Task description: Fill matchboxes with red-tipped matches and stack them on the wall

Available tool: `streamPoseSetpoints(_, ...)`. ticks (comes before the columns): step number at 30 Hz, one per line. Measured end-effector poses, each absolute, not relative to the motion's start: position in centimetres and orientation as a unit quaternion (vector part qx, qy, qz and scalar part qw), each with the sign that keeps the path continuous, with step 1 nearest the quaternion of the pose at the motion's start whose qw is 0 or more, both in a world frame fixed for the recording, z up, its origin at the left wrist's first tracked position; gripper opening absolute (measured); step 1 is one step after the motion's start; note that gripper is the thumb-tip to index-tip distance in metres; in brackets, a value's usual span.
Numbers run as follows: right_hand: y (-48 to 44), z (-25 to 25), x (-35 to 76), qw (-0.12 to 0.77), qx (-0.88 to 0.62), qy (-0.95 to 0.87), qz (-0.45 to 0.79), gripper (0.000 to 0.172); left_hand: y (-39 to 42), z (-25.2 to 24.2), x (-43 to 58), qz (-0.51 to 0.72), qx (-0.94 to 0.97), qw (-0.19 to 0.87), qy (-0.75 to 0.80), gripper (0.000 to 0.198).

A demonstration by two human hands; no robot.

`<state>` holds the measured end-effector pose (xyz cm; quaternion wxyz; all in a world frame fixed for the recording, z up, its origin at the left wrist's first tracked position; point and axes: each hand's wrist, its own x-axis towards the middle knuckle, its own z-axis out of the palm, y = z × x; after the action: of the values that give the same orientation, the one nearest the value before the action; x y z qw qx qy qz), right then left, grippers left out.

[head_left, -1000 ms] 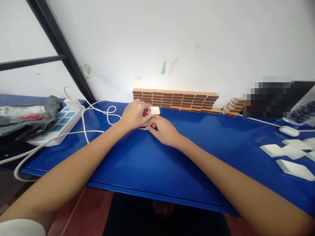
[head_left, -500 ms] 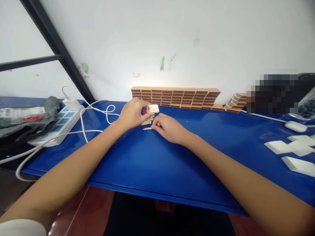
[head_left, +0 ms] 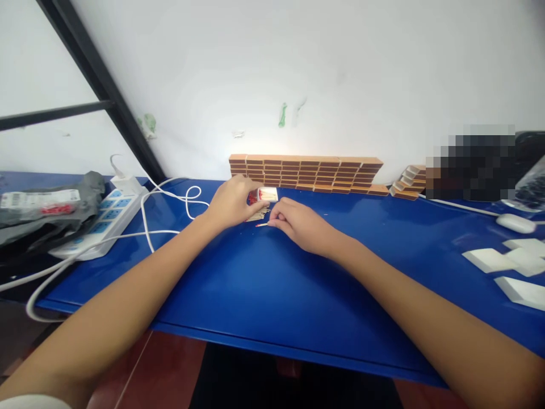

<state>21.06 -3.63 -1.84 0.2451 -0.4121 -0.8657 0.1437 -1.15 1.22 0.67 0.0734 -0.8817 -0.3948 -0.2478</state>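
My left hand (head_left: 233, 201) is closed around the left end of a small white matchbox tray (head_left: 269, 194) that has matches lying in it. Below the tray, a heap of loose red-tipped matches (head_left: 258, 214) lies on the blue table, partly covered by my left thumb. My right hand (head_left: 296, 224) pinches a match (head_left: 261, 225) between thumb and fingertips, its red head pointing left, just in front of the heap. The match's other end is hidden in my fingers.
Stacked matchboxes (head_left: 306, 171) line the wall, with a smaller stack (head_left: 409, 182) to their right. White angular pieces (head_left: 489, 259) lie at the far right. On the left are a power strip (head_left: 104, 218), white cables (head_left: 147, 227) and a grey plastic bag (head_left: 87, 196).
My right hand has drawn slightly away from the heap with a match in its pinch. The left hand stays on the tray. The view has tilted slightly.
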Motion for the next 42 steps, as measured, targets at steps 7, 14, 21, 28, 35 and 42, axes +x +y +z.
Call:
streamPoseSetpoints(7, -2.4, -1.3, 23.2, 0.343, -0.451, -0.823, 0.039, 0.008, 0.8, 0.3, -0.9, -0.236, -0.892, 0.062, -0.382, 0.033)
streamPoseSetpoints(14, -2.5, -2.0, 22.7, 0.35, -0.464, -0.813, 0.031, 0.008, 0.4, -0.3, -0.3, -0.245, -0.904, 0.044, -0.347, 0.04)
streamPoseSetpoints(21, -2.8, -2.3, 21.7, 0.425, -0.453, -0.78, 0.073, 0.011, 1.1, 0.3, -0.9, -0.267, -0.886, 0.075, -0.372, 0.033)
streamPoseSetpoints(28, -2.8, -4.2, 18.6, 0.321, -0.406, -0.846, 0.129, 0.009, 1.9, 0.9, -1.7, -0.286, -0.863, 0.082, -0.408, 0.022)
streamPoseSetpoints(35, -2.6, -4.1, 18.5, 0.291, -0.429, -0.841, 0.156, 0.007, 1.6, 0.9, -1.5, -0.276, -0.864, 0.077, -0.413, 0.022)
streamPoseSetpoints(42, -3.4, -3.7, 20.0, 0.262, -0.409, -0.855, 0.181, 0.008, 1.5, 0.8, -1.4, -0.262, -0.871, 0.069, -0.409, 0.026)
